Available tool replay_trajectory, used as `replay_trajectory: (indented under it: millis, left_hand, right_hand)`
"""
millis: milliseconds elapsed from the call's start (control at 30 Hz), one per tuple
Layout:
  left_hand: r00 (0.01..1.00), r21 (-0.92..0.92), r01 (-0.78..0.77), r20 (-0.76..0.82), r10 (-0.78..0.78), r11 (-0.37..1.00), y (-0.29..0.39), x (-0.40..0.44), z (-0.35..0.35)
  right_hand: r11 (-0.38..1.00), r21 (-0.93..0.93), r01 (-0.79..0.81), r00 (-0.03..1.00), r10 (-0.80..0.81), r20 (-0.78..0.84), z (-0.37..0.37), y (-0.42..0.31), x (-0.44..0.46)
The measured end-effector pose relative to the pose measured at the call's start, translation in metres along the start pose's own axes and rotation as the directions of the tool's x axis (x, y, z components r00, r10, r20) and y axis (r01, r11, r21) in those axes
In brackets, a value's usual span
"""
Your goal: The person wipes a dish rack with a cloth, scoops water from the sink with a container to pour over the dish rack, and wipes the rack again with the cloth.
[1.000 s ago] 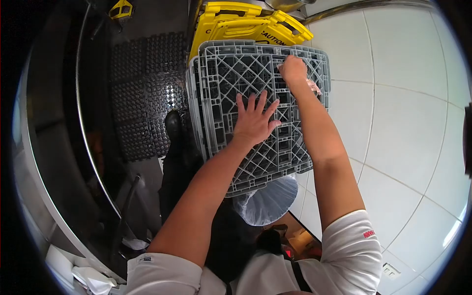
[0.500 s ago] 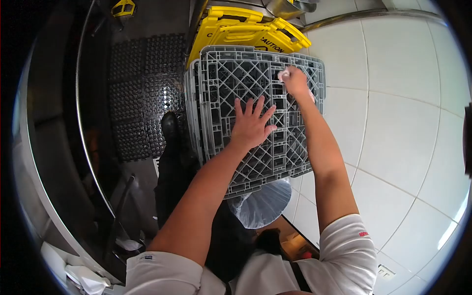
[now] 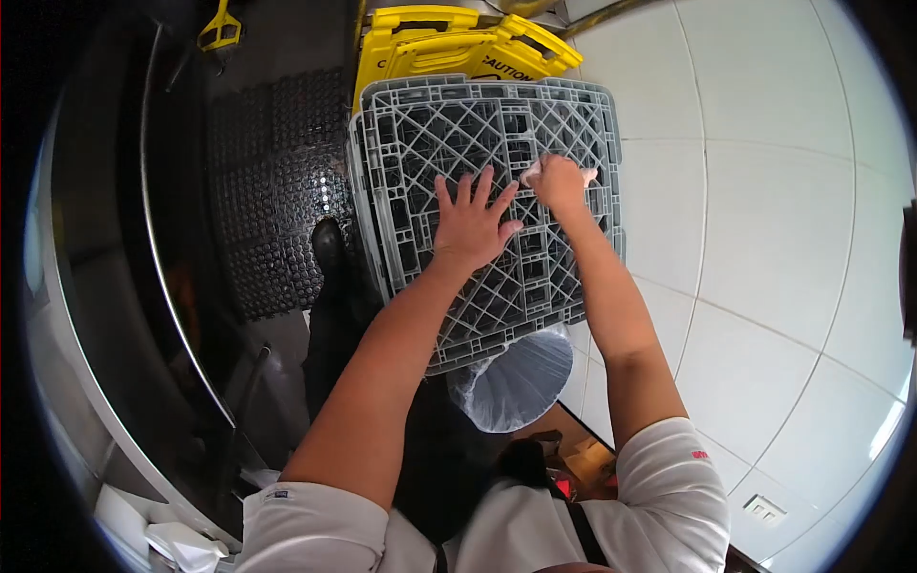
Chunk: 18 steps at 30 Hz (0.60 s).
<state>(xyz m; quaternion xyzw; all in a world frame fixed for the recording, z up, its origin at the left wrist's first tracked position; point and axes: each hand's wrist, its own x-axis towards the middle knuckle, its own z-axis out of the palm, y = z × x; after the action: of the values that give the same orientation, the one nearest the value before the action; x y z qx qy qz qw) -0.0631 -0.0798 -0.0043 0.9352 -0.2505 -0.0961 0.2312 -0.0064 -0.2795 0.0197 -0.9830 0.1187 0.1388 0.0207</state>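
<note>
A grey plastic lattice crate (image 3: 478, 329), apparently folded flat, lies in front of me with another grey panel showing under its left edge. My left hand (image 3: 470, 224) rests on its lattice with the fingers spread. Right of it, my right hand (image 3: 559, 181) is closed around a crumpled whitish-pink cloth (image 3: 531, 175), pressed against the crate top. A bit of the cloth also pokes out on the far side of the fist. Most of it is hidden in my fingers.
Yellow caution signs (image 3: 430, 53) lean behind the crate. White tiles (image 3: 764, 248) line the right side. A plastic-covered round bin (image 3: 521, 382) stands below the near edge. A black rubber mat (image 3: 267, 181) covers the floor at left, beside a metal rail (image 3: 158, 248).
My right hand has moved toward me across the crate with the cloth, closer to my left hand. My left hand stays flat on the crate. The whole view has shifted slightly.
</note>
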Motion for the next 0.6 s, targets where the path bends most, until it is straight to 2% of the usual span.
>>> replay_trajectory:
  millis: [133, 167, 267, 300, 400, 500, 600]
  left_hand:
    - [0.999, 0.002, 0.017, 0.032, -0.017, 1.000, 0.002, 0.001, -0.004]
    - [0.999, 0.008, 0.018, 0.031, -0.018, 1.000, 0.003, 0.001, -0.003]
    - [0.999, 0.018, 0.013, 0.035, -0.013, 1.000, 0.002, 0.002, -0.001]
    - [0.999, 0.013, 0.017, 0.042, -0.017, 1.000, 0.003, 0.001, -0.002]
    - [0.999, 0.006, 0.024, 0.035, -0.025, 1.000, 0.002, 0.000, -0.003]
    - [0.999, 0.024, 0.022, 0.042, -0.023, 0.999, 0.002, 0.003, -0.004]
    - [0.998, 0.008, 0.024, 0.055, -0.024, 1.000, 0.005, 0.000, -0.003]
  right_hand:
    - [0.955, 0.272, 0.118, 0.991, -0.099, -0.085, -0.001, 0.026, -0.027]
    - [0.959, 0.234, 0.160, 0.983, -0.134, -0.122, -0.005, 0.029, -0.040]
    - [0.957, 0.268, 0.110, 0.992, -0.122, 0.026, -0.005, 0.036, -0.079]
    - [0.965, 0.246, 0.095, 0.996, -0.091, -0.027, -0.001, 0.036, -0.085]
    - [0.993, 0.080, 0.083, 0.993, -0.077, -0.085, 0.004, 0.021, -0.073]
    - [0.998, -0.057, 0.030, 0.999, -0.030, -0.012, 0.011, 0.009, -0.057]
    - [0.995, 0.067, 0.074, 0.982, -0.062, -0.177, 0.018, 0.012, -0.064]
